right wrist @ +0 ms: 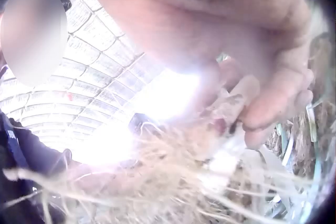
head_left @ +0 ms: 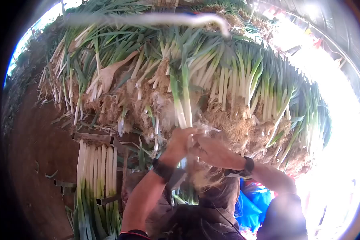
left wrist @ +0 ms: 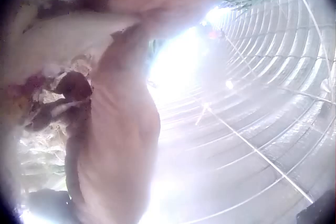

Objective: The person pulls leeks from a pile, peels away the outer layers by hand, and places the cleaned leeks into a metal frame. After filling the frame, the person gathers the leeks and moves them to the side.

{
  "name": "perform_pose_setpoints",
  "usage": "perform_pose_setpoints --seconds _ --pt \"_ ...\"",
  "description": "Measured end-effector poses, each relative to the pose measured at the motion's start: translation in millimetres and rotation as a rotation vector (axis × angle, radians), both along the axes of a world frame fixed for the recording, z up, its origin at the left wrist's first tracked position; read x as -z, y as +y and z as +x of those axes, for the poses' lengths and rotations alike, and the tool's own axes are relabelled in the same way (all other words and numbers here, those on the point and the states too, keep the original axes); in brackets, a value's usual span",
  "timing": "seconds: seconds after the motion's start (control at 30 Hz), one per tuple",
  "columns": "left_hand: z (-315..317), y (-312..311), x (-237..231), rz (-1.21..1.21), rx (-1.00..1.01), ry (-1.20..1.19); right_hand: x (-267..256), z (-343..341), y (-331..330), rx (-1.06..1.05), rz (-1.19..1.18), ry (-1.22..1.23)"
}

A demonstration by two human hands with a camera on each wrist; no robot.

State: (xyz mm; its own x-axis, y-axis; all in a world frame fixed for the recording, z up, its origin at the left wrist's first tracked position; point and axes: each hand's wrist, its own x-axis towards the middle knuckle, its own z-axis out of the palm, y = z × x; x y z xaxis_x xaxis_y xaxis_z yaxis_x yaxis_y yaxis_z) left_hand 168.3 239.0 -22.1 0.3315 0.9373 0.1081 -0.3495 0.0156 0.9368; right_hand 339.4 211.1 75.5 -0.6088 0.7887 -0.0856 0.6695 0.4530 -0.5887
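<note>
Evidently, a broad heap of green onions point(head_left: 244, 76) lies ahead; to the left, a smaller bundle point(head_left: 95, 170) rests in a metal rack point(head_left: 108, 199). Two onion stalks point(head_left: 184, 114) are held in the grip of the left hand point(head_left: 177, 146); the right hand point(head_left: 218, 153) pinches near their roots point(head_left: 206, 178).

The leeks point(head_left: 183, 108) at my fingers point(right wrist: 278, 98) are white low down and turn bright green higher up, while their roots point(head_left: 206, 178) are pale straw. Both my wristbands, left point(head_left: 163, 170) and right point(head_left: 249, 165), are black, and my left sleeve point(head_left: 134, 235) is dark with a thin red edge. The racked leeks point(head_left: 96, 168) fade from cream-white through yellow-green to deep green; the heaped leeks point(head_left: 264, 88) mix white, green and tan. I see reddish-brown soil point(head_left: 32, 152), vivid blue material point(head_left: 254, 204), and a whitish roof point(left wrist: 273, 113) striped with curved ribs.
</note>
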Motion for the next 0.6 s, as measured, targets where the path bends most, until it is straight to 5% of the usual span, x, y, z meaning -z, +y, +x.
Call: perform_pose_setpoints --seconds 0.03,0.07,0.1,0.17,0.2,0.37,0.4,0.43,0.5,0.6 --pt "-9.9 -4.0 -5.7 0.22 -0.009 0.068 -1.1 -5.7 -0.9 0.024 -0.027 0.011" --pt "-19.5 -10.6 -10.3 0.052 0.109 -0.243 1.1 -11.2 -5.7 0.025 -0.023 0.015" --pt "-31.1 -12.7 -19.5 0.055 0.118 -0.242 4.8 -16.2 -13.8 0.029 0.034 0.056" --pt "-44.0 -13.0 -33.1 0.474 0.044 0.233 4.4 -22.1 -23.7 0.072 0.093 0.082" --pt "-44.0 -16.9 -43.5 0.477 0.067 0.222 -2.0 -28.5 -27.5 0.059 0.027 0.019" --pt "-57.9 -30.3 -62.3 0.345 0.119 0.31 -20.4 -34.9 -35.1 -0.02 0.007 0.034" --pt "-53.1 -31.4 -60.0 0.143 0.166 -0.092 -14.8 -34.5 -36.1 -0.016 0.006 0.033" --pt "-52.7 -30.4 -59.8 0.142 0.17 -0.093 -5.6 -34.8 -37.1 0.004 0.051 0.028" --pt "-53.6 -30.3 -67.5 -0.257 0.093 -0.116 -0.1 -36.7 -36.8 0.024 0.097 0.023" --pt "-54.7 -36.8 -77.8 -0.245 0.079 -0.069 1.9 -43.9 -36.8 -0.017 0.007 0.022"
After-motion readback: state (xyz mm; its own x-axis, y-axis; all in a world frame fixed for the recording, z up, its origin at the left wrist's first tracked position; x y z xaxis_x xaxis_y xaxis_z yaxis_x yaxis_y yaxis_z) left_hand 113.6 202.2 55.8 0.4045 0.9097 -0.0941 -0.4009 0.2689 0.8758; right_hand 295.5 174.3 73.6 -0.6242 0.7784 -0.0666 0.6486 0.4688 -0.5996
